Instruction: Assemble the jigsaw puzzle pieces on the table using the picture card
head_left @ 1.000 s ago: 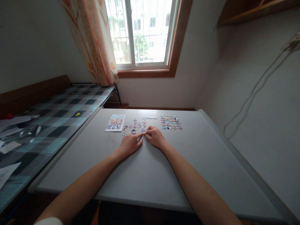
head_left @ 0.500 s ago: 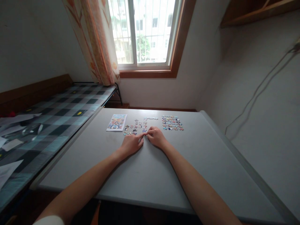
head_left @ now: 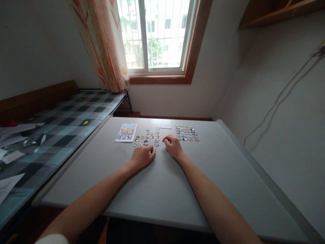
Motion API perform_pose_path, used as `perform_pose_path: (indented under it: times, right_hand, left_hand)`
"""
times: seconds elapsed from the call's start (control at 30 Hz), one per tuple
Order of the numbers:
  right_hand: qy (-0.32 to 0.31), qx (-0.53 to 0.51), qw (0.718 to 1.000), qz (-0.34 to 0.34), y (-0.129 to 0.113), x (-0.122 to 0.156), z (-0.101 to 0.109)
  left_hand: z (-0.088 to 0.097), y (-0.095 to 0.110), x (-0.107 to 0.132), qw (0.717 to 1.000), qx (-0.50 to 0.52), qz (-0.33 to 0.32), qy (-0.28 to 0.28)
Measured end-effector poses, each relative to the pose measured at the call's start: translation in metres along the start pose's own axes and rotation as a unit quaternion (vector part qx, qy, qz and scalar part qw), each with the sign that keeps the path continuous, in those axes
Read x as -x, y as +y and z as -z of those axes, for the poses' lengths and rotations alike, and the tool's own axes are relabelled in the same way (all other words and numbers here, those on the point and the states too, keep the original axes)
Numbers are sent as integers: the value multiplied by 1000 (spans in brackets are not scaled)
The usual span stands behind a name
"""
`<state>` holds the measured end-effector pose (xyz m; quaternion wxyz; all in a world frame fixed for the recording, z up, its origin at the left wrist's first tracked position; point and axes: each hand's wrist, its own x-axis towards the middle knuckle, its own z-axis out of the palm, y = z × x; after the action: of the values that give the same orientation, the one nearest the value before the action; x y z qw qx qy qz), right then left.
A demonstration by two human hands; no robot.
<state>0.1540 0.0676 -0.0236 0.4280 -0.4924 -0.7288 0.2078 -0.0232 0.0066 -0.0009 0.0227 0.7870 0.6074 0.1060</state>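
Note:
Small jigsaw pieces lie on a grey table (head_left: 157, 183). A joined L-shaped strip of pieces (head_left: 157, 134) runs down the middle, loose pieces (head_left: 142, 139) lie left of it, and a sorted block of pieces (head_left: 186, 133) lies to its right. My left hand (head_left: 142, 156) rests on the table just below the loose pieces, fingers curled, its fingertips by the strip's lower end. My right hand (head_left: 173, 146) sits right of the strip with fingers curled under; whether it holds a piece is hidden.
A colourful picture card (head_left: 126, 132) lies at the left of the pieces. A bed with a checked cover (head_left: 58, 125) and papers stands along the table's left edge. A window and curtain (head_left: 106, 44) are behind, and a wall with a cable runs on the right.
My hands had their fingertips together at the strip's lower end. They have parted: the right hand has drawn away to the right, the left has barely shifted.

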Motion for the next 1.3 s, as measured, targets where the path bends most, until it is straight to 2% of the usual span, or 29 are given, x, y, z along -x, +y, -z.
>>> perform_pose_path:
  times: [0.17,0.27,0.7,1.3]
  right_hand:
    - [-69,83,994,5,0,0,3]
    - [-88,97,991,8,-3,0,4]
    - [-90,109,990,16,-3,0,3]
    - [-92,112,989,19,-2,1,3]
  left_hand:
    - [2,0,0,1000,-7,6,-27]
    - [1,0,0,999,-9,7,-34]
    - [-4,-4,0,1000,-10,-27,-10]
    - [-6,-3,0,999,-16,-29,-8]
